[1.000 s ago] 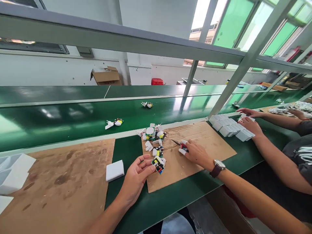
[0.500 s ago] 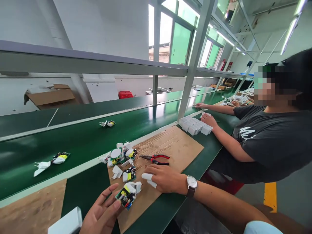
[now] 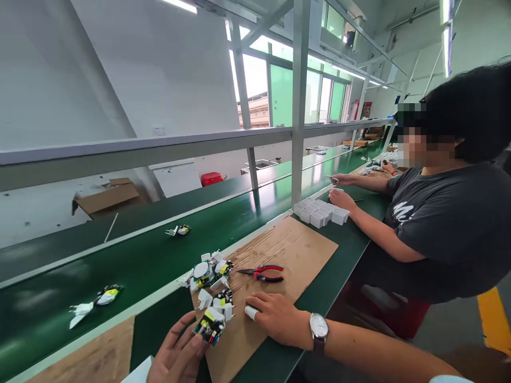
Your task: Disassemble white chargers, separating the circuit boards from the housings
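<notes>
My left hand [image 3: 179, 351] grips a small charger circuit board [image 3: 209, 324] by its near edge, between thumb and fingers. The board carries yellow-wrapped parts and a white plug piece. My right hand [image 3: 275, 319] rests palm down on the brown cardboard sheet [image 3: 295, 250], with nothing in it; a white finger cover and a wristwatch show on it. Just beyond it lie red-and-black pliers [image 3: 263, 273], their jaws pointing left. A heap of similar boards with white plug parts [image 3: 203, 271] sits at the sheet's left edge, right behind the held board.
Two more boards lie on the green belt, one near [image 3: 107, 295] and one farther off [image 3: 183, 230]. Rows of white plastic cases [image 3: 319, 211] stand past the cardboard. A co-worker [image 3: 447, 213] sits at right. A metal post [image 3: 297, 106] rises by the cases.
The view has shifted, so the bench appears lower. My left hand still holds the board. The fingers of my right hand look more bent. The co-worker's far hand has lifted a small part.
</notes>
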A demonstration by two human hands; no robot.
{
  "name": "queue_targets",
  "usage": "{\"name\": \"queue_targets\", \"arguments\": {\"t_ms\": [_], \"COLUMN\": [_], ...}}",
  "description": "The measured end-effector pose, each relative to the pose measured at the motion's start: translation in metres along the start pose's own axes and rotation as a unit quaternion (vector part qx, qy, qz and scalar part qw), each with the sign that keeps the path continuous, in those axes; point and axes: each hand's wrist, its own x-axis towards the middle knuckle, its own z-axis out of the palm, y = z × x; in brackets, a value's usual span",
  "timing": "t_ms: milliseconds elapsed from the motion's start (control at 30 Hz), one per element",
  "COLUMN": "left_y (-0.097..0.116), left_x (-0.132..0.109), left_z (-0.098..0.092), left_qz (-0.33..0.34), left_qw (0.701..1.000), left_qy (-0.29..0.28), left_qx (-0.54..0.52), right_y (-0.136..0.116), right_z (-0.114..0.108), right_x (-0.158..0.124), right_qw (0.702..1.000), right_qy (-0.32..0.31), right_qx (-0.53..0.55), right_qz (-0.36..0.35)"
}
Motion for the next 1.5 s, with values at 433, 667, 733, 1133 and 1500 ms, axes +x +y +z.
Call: {"name": "queue_targets", "arguments": {"t_ms": [433,667,733,1133,1500], "left_y": [0.045,0.036,0.033,0.023,0.004], "left_x": [-0.005,-0.012,-0.012,-0.020,-0.015], "left_z": [-0.039,-0.068,-0.073,-0.088,-0.090], "left_qz": [0.072,0.082,0.084,0.013,-0.051], "left_qw": [0.996,0.992,0.991,0.976,0.955], "left_qy": [0.014,0.008,-0.002,-0.172,-0.206], "left_qx": [-0.056,-0.099,-0.104,-0.134,-0.206], "right_y": [-0.010,-0.024,-0.031,-0.059,-0.058], "right_z": [0.016,-0.027,-0.039,-0.071,-0.034], "right_x": [0.000,0.019,0.030,0.098,0.098], "right_qw": [0.999,0.975,0.962,0.947,0.878], "right_qy": [0.035,0.139,0.184,0.066,0.092], "right_qx": [0.017,0.174,0.203,0.295,0.440], "right_qz": [0.028,0.016,-0.013,-0.107,-0.162]}}
